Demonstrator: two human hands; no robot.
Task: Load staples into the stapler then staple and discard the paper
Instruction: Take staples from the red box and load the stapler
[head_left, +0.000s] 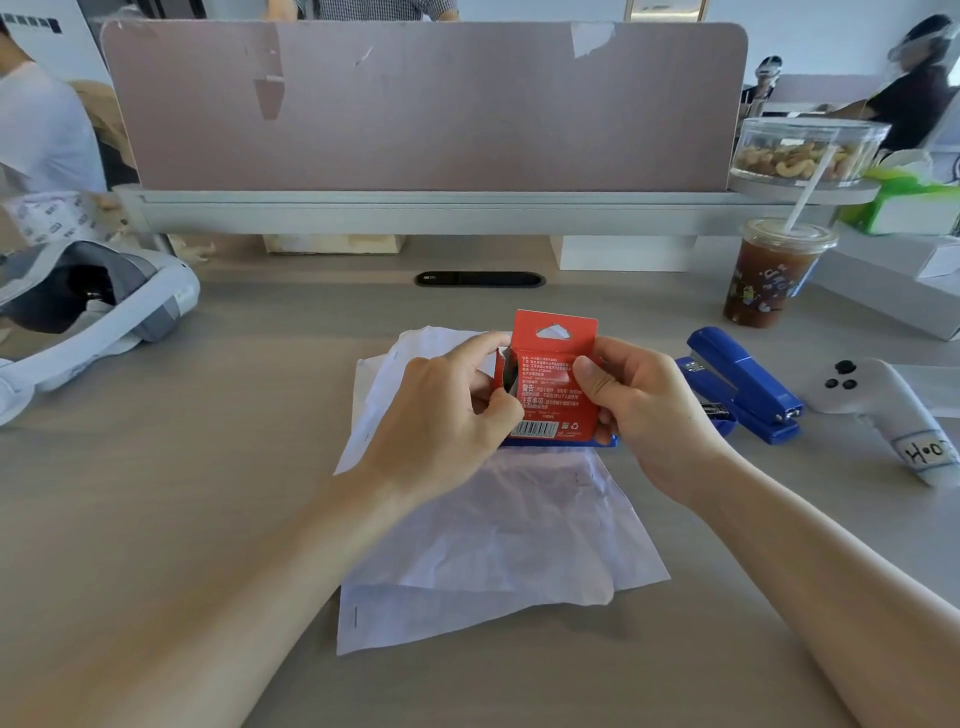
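The red staple box (553, 379) is held upright above the crumpled paper (488, 525); the right hand (644, 410) grips its side, the left hand (441, 415) pinches the side flap, opening it; next, I think, staples must come out for the blue stapler (743, 389), lying just beside on the right.

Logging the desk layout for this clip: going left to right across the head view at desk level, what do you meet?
White headset → left hand → red staple box → right hand → blue stapler → white controller.

Glossy blue plastic stapler (744, 391), matt red cardboard box (556, 384), creased white paper (498, 530), smooth wood-grain desk (208, 493).
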